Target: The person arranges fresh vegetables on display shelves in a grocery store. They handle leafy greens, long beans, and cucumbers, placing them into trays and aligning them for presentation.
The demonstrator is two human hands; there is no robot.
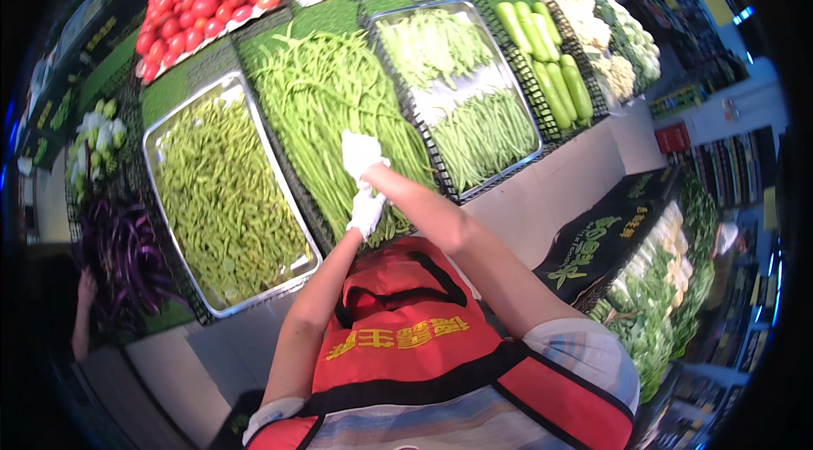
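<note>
Both my hands wear white gloves and are over a heap of long green beans in the middle of a produce stand. My right hand lies on the beans, farther from me. Just below it and touching or nearly touching its wrist, my left hand is over the near part of the heap. Whether either hand grips any beans cannot be told, as the gloves hide the fingers. The beans lie lengthwise, with loose, curling ends at the far side.
A metal tray of edamame-like pods stands left, a metal tray of cut beans right. Purple eggplants, tomatoes, light green gourds and cauliflower surround them. Another person's arm shows at far left. Leafy greens stand right.
</note>
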